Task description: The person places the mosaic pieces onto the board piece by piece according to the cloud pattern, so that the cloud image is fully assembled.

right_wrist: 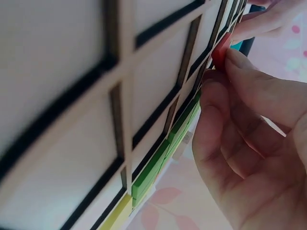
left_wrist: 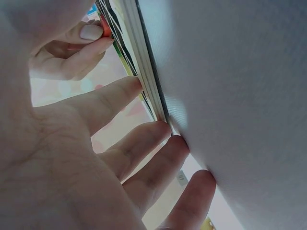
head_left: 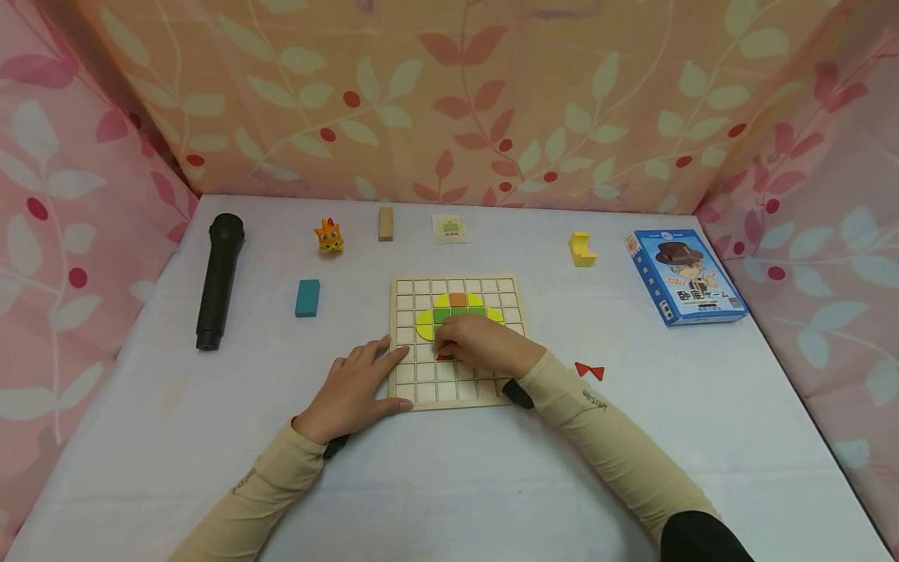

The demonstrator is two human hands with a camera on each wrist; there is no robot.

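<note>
Left hand (head_left: 354,386): lies flat, palm down, fingers straight and slightly spread, pointing up and to the right; the thumb runs along the lower side.
Left fingers (left_wrist: 144,148): in the left wrist view they stretch out side by side, tips against an edge, nothing gripped.
Left arm: comes in from the lower left in a beige sleeve, wrist low.
Right hand (head_left: 481,343): knuckles up, fingers curled down and bunched together.
Right fingers (right_wrist: 254,91): in the right wrist view fingertip and thumb pinch a small red piece.
Right arm: beige sleeve with a dark cuff, angling in from the lower right; the two hands sit close, not touching.
</note>
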